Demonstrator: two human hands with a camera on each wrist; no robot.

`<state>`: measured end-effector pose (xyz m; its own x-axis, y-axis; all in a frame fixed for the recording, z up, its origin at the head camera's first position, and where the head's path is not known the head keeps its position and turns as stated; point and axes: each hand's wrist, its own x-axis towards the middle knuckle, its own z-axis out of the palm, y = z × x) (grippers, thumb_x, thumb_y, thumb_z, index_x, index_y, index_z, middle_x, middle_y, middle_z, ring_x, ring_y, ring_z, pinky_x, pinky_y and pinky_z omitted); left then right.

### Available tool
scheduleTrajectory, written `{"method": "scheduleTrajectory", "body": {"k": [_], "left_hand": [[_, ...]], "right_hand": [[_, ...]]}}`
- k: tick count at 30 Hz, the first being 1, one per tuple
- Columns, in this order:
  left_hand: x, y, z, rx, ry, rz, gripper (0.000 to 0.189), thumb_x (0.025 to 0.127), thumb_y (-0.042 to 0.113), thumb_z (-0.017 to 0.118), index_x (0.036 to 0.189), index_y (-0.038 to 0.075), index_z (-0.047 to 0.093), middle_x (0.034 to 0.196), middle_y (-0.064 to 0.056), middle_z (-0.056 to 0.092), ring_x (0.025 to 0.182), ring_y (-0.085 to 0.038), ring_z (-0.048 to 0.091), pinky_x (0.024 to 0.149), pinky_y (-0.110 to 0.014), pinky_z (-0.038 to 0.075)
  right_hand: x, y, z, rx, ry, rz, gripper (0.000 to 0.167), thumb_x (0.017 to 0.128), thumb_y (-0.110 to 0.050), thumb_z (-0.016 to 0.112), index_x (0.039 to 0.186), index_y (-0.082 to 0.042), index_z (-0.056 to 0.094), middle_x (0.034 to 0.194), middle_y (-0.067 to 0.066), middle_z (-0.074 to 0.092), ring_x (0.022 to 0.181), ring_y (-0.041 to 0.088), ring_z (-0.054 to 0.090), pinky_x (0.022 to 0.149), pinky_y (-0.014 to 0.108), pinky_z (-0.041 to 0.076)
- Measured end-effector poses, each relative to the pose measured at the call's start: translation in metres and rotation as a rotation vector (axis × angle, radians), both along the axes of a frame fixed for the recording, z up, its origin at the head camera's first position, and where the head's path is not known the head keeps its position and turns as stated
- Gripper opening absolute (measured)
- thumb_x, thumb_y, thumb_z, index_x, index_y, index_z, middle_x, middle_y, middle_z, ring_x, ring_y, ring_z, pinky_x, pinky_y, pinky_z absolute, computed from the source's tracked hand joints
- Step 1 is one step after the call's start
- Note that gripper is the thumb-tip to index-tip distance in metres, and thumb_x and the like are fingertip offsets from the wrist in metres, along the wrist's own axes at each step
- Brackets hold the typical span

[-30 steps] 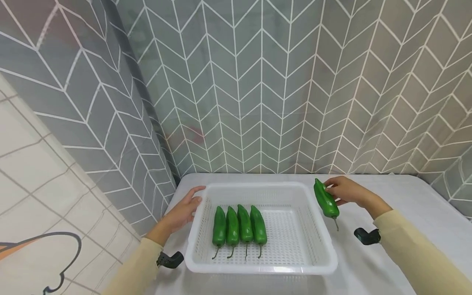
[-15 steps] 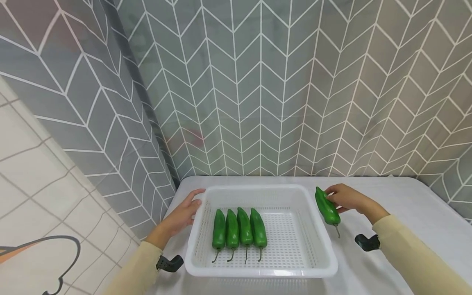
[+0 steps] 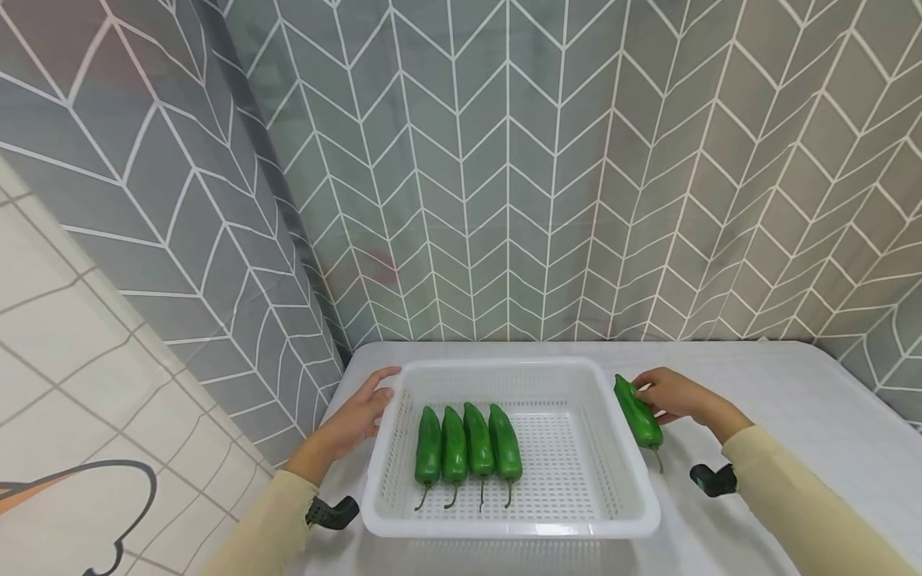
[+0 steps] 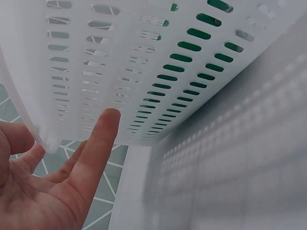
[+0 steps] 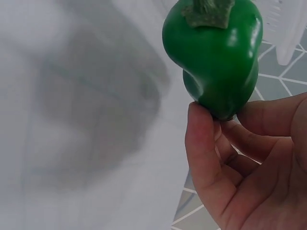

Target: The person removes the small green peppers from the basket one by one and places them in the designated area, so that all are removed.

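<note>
My left hand [image 3: 356,416] is at the left side of a white perforated plastic basket [image 3: 504,528], fingertips right at its rim. In the left wrist view one fairly straight finger [image 4: 98,148] reaches below the rim against the slotted outer wall. Just outside the basket's right side, my right hand [image 3: 677,394] pinches a green pepper [image 3: 639,418] between thumb and fingertips, stem end toward me. The right wrist view shows this pepper [image 5: 216,57] from its stem end. Inside the basket several green peppers [image 3: 470,444] lie side by side in the left half, stems toward me.
The basket stands on a table with a white cloth [image 3: 778,384]. A grey curtain with white chevron lines [image 3: 504,176] hangs behind and to the left. White tiles [image 3: 86,336] show at far left. A dark wrist device [image 3: 713,480] sits below each sleeve.
My right hand has lowered slightly with the pepper, staying beside the basket's right rim. The left hand and the peppers in the basket stay as they were.
</note>
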<state>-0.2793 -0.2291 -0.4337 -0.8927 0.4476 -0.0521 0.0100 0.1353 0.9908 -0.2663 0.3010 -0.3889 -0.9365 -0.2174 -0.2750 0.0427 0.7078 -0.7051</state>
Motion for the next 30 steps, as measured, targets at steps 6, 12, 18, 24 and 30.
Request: {"method": "scheduleTrajectory", "body": {"k": [6,12,18,24,30], "left_hand": [[-0.001,0.0,-0.002,0.002,0.006,0.0,0.047,0.114,0.023,0.032,0.159,0.018,0.019,0.141,-0.025,0.048,0.116,-0.027,0.063,0.084,-0.046,0.057],[-0.002,-0.001,-0.003,0.009,0.007,-0.009,0.048,0.114,0.023,0.032,0.159,0.018,0.018,0.141,-0.026,0.048,0.115,-0.027,0.063,0.084,-0.046,0.057],[-0.002,0.0,-0.002,0.021,0.002,-0.012,0.048,0.114,0.022,0.032,0.159,0.018,0.018,0.142,-0.026,0.047,0.115,-0.026,0.063,0.085,-0.047,0.057],[-0.002,-0.001,-0.002,0.023,0.002,-0.01,0.048,0.114,0.021,0.033,0.159,0.017,0.018,0.141,-0.025,0.047,0.114,-0.025,0.063,0.084,-0.046,0.057],[-0.002,-0.001,-0.001,0.017,0.002,-0.003,0.047,0.114,0.021,0.032,0.159,0.017,0.018,0.14,-0.025,0.048,0.113,-0.025,0.064,0.083,-0.046,0.057]], "right_hand": [[0.003,-0.002,-0.006,0.017,-0.018,0.0,0.034,0.101,-0.003,0.048,0.125,0.021,0.051,0.105,0.023,0.064,0.089,0.027,0.068,0.074,0.046,0.06],[0.004,-0.002,-0.012,0.011,-0.029,0.003,0.033,0.101,-0.002,0.049,0.124,0.022,0.051,0.103,0.021,0.065,0.088,0.028,0.069,0.074,0.046,0.06],[0.007,-0.003,-0.014,0.01,-0.032,-0.002,0.033,0.099,-0.001,0.048,0.122,0.023,0.052,0.102,0.021,0.065,0.088,0.028,0.069,0.074,0.047,0.06],[0.008,-0.003,-0.015,0.053,-0.039,-0.011,0.033,0.099,-0.001,0.048,0.122,0.023,0.051,0.1,0.021,0.065,0.087,0.028,0.068,0.074,0.046,0.06],[0.007,-0.003,-0.018,0.055,-0.049,-0.014,0.032,0.099,0.0,0.049,0.122,0.022,0.052,0.102,0.022,0.065,0.088,0.028,0.068,0.073,0.046,0.06]]}}
